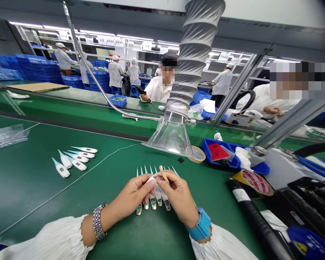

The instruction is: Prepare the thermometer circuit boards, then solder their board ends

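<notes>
At the near edge of the green workbench (pixel 43 187), the left hand (pixel 131 196) pinches a white thermometer (pixel 152 179), and the right hand (pixel 178 196) closes on a wooden stick (pixel 164 174) touching it. Beneath them lie open-ended thermometers (pixel 157 195) showing circuit boards; closed thermometers (pixel 75 162) lie grouped farther left.

Bright white ceiling strip lights (pixel 97 34) light the scene evenly, shadows stay faint, and the wide lens bends the frame's edges.

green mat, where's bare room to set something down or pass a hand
Bare mat spreads left of the hands, below the white digital thermometers, crossed by a thin wire. It's crowded right of the hands, around the blue tray and black tube.
</notes>
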The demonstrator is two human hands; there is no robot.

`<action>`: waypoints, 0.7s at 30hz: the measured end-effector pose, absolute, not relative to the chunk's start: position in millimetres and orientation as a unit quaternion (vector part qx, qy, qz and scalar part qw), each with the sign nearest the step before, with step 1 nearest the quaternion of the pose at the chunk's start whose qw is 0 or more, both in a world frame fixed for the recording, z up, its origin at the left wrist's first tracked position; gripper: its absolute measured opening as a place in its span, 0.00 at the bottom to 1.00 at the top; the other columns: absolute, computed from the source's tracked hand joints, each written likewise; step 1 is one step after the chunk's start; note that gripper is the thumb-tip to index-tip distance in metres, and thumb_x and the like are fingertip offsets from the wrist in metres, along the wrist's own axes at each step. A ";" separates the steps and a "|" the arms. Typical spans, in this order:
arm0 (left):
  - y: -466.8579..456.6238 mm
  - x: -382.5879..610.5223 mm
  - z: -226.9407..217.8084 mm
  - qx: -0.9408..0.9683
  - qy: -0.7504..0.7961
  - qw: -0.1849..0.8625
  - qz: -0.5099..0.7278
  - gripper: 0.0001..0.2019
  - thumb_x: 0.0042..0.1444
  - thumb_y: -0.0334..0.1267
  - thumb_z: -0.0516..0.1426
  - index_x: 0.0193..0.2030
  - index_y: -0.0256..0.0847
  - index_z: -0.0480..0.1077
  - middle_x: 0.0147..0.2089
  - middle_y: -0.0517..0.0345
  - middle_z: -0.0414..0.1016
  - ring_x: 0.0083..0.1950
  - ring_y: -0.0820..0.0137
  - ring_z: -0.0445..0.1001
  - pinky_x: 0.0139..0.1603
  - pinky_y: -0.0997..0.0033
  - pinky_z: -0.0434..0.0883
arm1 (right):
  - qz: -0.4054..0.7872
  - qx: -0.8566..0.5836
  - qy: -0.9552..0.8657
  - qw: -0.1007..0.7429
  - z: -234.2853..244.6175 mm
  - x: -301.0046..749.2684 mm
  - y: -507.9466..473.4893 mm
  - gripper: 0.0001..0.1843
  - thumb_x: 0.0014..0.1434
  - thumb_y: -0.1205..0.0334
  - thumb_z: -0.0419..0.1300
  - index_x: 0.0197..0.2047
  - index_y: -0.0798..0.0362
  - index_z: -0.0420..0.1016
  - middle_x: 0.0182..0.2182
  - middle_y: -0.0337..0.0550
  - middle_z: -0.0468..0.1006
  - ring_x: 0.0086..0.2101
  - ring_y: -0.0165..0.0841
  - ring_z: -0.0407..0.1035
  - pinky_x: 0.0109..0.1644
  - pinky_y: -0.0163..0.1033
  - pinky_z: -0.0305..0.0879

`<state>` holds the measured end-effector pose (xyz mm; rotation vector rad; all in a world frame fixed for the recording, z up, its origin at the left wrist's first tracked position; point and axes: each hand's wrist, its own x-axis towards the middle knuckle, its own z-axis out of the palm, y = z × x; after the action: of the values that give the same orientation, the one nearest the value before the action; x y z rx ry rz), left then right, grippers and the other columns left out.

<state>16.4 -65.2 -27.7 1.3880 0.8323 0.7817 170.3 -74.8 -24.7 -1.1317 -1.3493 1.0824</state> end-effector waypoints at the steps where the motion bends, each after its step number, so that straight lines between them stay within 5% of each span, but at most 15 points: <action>1: -65.4 16.3 -28.4 0.609 0.363 0.620 0.338 0.19 0.58 0.53 0.51 0.31 0.36 0.63 0.23 0.64 0.60 0.21 0.80 0.57 0.21 0.79 0.55 | 0.455 -0.471 -0.558 0.511 -24.2 169.9 -74.9 0.10 0.52 0.55 0.61 0.33 0.52 0.77 0.33 0.41 0.74 0.34 0.32 0.67 0.39 0.37 0.63; 10: -67.8 16.3 -29.5 0.616 0.349 0.632 0.315 0.19 0.60 0.53 0.49 0.33 0.35 0.64 0.24 0.63 0.60 0.23 0.78 0.57 0.23 0.78 0.55 | 0.519 -0.473 -0.517 0.489 -24.8 167.6 -75.8 0.15 0.51 0.50 0.61 0.35 0.54 0.74 0.29 0.39 0.73 0.29 0.29 0.65 0.33 0.34 0.61; 15: -70.6 17.3 -29.9 0.599 0.343 0.644 0.331 0.21 0.60 0.52 0.50 0.48 0.36 0.66 0.24 0.67 0.52 0.22 0.79 0.47 0.21 0.78 0.48 | 0.503 -0.474 -0.509 0.512 -29.9 162.1 -78.1 0.15 0.52 0.50 0.60 0.34 0.55 0.72 0.31 0.40 0.73 0.34 0.31 0.66 0.40 0.36 0.62; 21: -73.2 20.4 -28.2 0.568 0.349 0.670 0.327 0.28 0.57 0.56 0.51 0.56 0.36 0.63 0.22 0.69 0.46 0.21 0.79 0.42 0.20 0.77 0.44 | 0.485 -0.483 -0.482 0.546 -37.4 150.6 -82.2 0.14 0.55 0.50 0.57 0.33 0.54 0.69 0.28 0.39 0.69 0.30 0.30 0.63 0.35 0.35 0.62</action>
<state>20.4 -73.2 -28.2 1.2811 0.7863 0.7376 150.6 -82.2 -37.4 -1.1462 -1.1435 1.1506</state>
